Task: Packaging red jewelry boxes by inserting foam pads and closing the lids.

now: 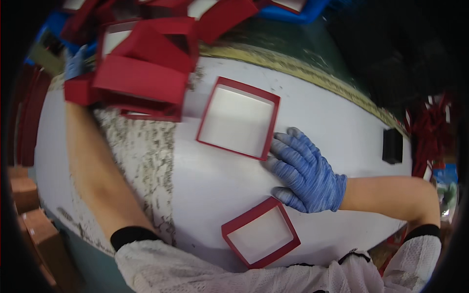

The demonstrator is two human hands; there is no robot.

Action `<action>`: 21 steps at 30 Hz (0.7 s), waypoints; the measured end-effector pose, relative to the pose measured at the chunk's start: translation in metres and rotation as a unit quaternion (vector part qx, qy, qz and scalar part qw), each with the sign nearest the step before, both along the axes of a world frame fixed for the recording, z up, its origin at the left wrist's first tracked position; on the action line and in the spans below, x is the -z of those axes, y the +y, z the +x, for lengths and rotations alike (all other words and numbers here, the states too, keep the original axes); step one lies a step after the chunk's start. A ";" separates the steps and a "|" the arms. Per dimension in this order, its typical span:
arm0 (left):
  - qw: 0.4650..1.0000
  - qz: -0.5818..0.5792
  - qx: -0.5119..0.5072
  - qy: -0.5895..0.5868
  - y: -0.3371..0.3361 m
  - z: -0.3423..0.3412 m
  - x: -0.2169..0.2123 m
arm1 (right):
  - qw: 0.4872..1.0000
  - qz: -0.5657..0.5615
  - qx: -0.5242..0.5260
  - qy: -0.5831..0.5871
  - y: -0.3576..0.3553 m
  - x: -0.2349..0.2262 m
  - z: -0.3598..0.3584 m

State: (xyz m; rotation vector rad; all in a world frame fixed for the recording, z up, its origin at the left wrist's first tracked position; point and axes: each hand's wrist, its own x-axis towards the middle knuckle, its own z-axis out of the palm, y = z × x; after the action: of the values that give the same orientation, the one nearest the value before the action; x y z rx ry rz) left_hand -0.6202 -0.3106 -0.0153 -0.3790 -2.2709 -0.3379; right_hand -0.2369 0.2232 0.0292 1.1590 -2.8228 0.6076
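Observation:
Under my right hand [308, 173], in a blue knitted glove with grey fingertips, lies the white tabletop. Its fingers are stretched out and slightly apart, with the tips at the right edge of an open red box with a white inside [238, 122]. Close below my thumb sits a smaller open red box [261, 234], also white inside. My left hand [75, 63], gloved in light blue, reaches to the far left beside a heap of red boxes [141, 78]. A small red box part [79, 90] covers its wrist; the fingers are blurred and partly hidden.
More red boxes sit in blue bins [312, 12] beyond the yellow table edge [293, 68]. A small black block [392, 146] stands at the right, near a pile of red ribbon-like pieces [432, 132]. Brown cartons [41, 227] are stacked at the lower left.

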 end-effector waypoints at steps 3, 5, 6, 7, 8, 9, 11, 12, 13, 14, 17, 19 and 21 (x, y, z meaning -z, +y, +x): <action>0.736 0.594 0.158 -0.283 0.090 0.026 -0.002 | 0.999 -0.013 0.025 -0.030 0.004 0.010 -0.008; 0.743 0.583 0.158 -0.288 0.084 0.032 -0.011 | 0.998 -0.050 0.028 -0.029 0.001 0.012 -0.001; 0.755 0.571 0.145 -0.288 0.076 0.030 -0.014 | 0.995 -0.093 0.018 -0.030 -0.001 0.013 0.002; 0.786 0.514 0.142 -0.311 0.054 0.015 -0.013 | 0.995 -0.093 0.014 -0.039 -0.002 0.010 0.005; 0.817 0.452 0.141 -0.329 0.036 0.001 -0.014 | 0.995 -0.098 0.017 -0.030 -0.005 0.009 0.008; 0.873 0.390 0.165 -0.241 0.083 0.013 -0.003 | 0.996 -0.075 0.032 -0.030 0.002 0.009 0.009; 0.985 0.102 0.055 -0.129 0.029 -0.009 0.010 | 0.997 -0.072 0.015 -0.037 -0.003 0.010 0.013; 0.978 0.167 0.028 -0.124 0.045 -0.005 0.019 | 0.996 -0.075 0.026 -0.026 -0.003 0.013 0.014; 0.966 0.232 0.002 -0.116 0.062 0.002 0.026 | 0.997 -0.064 0.028 -0.019 -0.001 0.018 0.015; 0.948 0.298 -0.020 -0.107 0.078 0.008 0.031 | 0.998 -0.052 0.031 -0.010 0.001 0.021 0.015; 0.904 0.389 -0.143 -0.103 0.052 0.011 0.035 | 0.998 -0.057 0.030 -0.015 -0.005 0.025 0.018; 0.904 0.398 -0.111 -0.105 0.074 0.014 0.022 | 0.998 -0.057 0.020 -0.022 -0.007 0.028 0.016; 0.892 0.429 -0.081 -0.121 0.105 0.034 0.020 | 0.998 -0.061 0.029 -0.010 -0.003 0.022 0.017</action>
State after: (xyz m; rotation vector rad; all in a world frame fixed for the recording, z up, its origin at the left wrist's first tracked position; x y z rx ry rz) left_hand -0.5865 -0.2056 -0.0357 0.3284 -2.1073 -1.2869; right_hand -0.2201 0.2201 0.0074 1.0527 -2.7797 0.7808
